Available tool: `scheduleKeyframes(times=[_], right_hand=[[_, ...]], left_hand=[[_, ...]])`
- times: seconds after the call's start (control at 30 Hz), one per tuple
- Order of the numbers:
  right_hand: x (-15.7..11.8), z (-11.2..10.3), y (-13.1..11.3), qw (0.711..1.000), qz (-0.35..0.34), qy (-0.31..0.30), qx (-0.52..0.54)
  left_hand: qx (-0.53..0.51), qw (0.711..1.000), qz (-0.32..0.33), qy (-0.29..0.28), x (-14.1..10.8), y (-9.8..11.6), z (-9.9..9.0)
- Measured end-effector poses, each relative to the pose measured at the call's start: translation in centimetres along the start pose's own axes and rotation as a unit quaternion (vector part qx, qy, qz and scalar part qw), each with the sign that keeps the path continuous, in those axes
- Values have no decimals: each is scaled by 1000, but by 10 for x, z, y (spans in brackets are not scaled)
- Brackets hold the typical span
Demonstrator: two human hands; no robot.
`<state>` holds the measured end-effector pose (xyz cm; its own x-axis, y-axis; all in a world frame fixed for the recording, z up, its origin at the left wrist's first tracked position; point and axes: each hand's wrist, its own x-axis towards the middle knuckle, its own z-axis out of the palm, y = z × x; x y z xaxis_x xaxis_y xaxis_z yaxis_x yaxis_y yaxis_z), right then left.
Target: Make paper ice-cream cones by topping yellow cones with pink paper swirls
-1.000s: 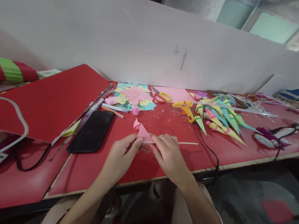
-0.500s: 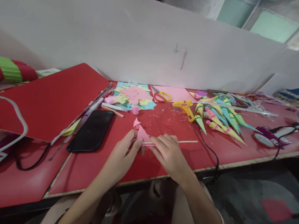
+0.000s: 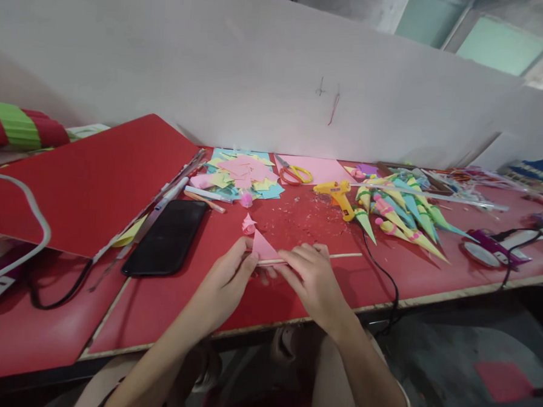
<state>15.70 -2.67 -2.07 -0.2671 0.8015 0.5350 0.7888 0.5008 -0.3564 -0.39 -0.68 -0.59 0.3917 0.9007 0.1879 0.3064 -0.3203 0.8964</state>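
Between my hands, low over the red table, is a pink paper triangle (image 3: 263,247) with its lower edge along a thin pale stick (image 3: 347,255). My left hand (image 3: 232,270) pinches the paper and the stick's left end between thumb and fingers. The fingers of my right hand (image 3: 309,275) close round the stick at the paper's right corner, and the stick runs out past them to the right. Just beyond the paper lies a small crumpled pink paper piece (image 3: 248,225). A pink pompom-like ball (image 3: 246,199) sits behind it.
A black phone (image 3: 166,237) lies left of my hands. Behind are cut paper pieces (image 3: 243,168) and scissors (image 3: 295,173). A yellow glue gun (image 3: 340,198) with a black cord stands right, beside a pile of paper cones (image 3: 401,204). A red sheet (image 3: 104,182) leans at left.
The pink triangle has shifted slightly right and its tip sits a little lower. My right hand has moved slightly right along with the stick.
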Motion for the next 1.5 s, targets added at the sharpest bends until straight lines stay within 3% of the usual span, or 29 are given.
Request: scheduleKeyframes(times=[0.27,0.47,0.6,0.87,1.5], right_hand=[[-2,-3,3,999,6,-16,31],[-2,-7,0,994,43,-60,77],[-1,-7,1,991,56,-75,96],[-1,-11,0,983,76,-102,132],[-2,-9,2,990,45,-123,61]], left_hand=[[23,999,-22,-31,0,1,-4],[23,995,-14,-91,1,5,-8],[76,989,-3,-123,0,4,-12],[195,976,18,-99,2,-5,-14],[163,978,-11,-126,3,-1,-10]])
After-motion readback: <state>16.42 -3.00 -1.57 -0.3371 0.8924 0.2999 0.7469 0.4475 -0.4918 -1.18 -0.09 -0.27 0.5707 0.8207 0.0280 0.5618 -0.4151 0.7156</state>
